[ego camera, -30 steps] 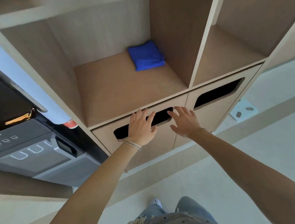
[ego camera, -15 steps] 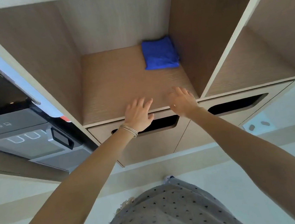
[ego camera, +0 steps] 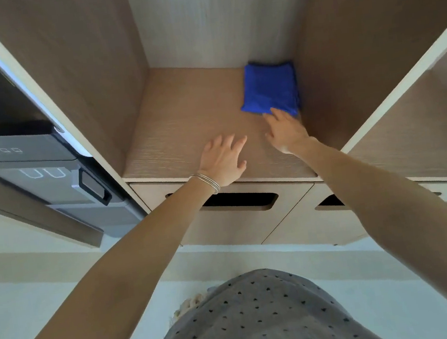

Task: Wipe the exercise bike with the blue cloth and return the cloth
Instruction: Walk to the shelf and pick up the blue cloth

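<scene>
Your right hand's fingers (ego camera: 273, 115) are spread and empty, their tips just touching the near edge of the blue cloth (ego camera: 270, 87); nothing is pinched yet. The right hand (ego camera: 286, 131) reaches in over the shelf floor (ego camera: 183, 123) of the wooden cubby. The cloth lies folded into a thick pad, flat on that shelf floor, in the back right corner, close against the cubby's right wall (ego camera: 343, 58).

It looks like soft microfibre: light, limp and not fragile, likely to unfold and droop once lifted. Take it across the near edge, thumb under and fingers over all the layers, so that the fold stays together. Since the wall crowds its right side, draw it toward you rather than sideways.

Your left hand (ego camera: 222, 159), with thin bangles at the wrist, is open and holds nothing, palm down nearer the shelf floor's front edge, well short of the cloth.
</scene>
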Demonstrator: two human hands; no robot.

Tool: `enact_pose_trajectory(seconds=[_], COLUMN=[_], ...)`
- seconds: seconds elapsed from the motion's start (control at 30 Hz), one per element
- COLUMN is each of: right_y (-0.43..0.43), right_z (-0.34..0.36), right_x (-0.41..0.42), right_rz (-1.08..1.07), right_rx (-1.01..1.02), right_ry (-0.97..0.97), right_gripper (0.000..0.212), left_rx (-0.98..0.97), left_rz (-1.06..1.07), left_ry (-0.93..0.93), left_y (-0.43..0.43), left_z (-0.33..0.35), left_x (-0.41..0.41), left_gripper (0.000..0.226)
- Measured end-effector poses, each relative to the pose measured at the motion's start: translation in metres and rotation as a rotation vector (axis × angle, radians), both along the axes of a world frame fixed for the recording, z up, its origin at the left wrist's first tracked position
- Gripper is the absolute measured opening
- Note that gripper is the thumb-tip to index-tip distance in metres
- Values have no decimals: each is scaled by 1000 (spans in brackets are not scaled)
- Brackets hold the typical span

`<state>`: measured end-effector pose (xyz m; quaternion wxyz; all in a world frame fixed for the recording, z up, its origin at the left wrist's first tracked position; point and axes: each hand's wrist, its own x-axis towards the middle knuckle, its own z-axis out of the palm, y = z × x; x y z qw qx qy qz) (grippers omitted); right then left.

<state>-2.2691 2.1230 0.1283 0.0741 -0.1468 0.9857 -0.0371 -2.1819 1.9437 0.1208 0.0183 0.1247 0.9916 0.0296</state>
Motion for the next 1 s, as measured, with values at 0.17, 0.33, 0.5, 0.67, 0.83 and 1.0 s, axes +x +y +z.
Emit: enact_pose_trajectory(seconds=[0.17, 0.33, 0.5, 0.67, 0.83, 1.0], right_y=[7, 3, -2, 7, 12, 7], right_z=[2, -2, -11, -18, -27, -29], right_x=[-35, -48, -42, -21, 23, 72], right_rz=[-73, -35, -22, 24, 57, 21], right_rx=[15, 88, 74, -11, -92, -221], right_ry=[-132, -165, -121, -67, 5, 44], right_gripper=[65, 67, 63, 55, 50, 44], left_rx=[-16, -28, -46, -59, -63, -78], left_rz=[72, 103, 94, 43, -31, -107], left_ry=[-16, -41, -53, -37, -18, 6], left_y=[-9, -21, -25, -32, -42, -52], left_z=[-5, -10, -13, -20, -22, -22], left_x=[0, 0, 1, 4, 9, 19], left_gripper=[65, 65, 65, 64, 63, 63])
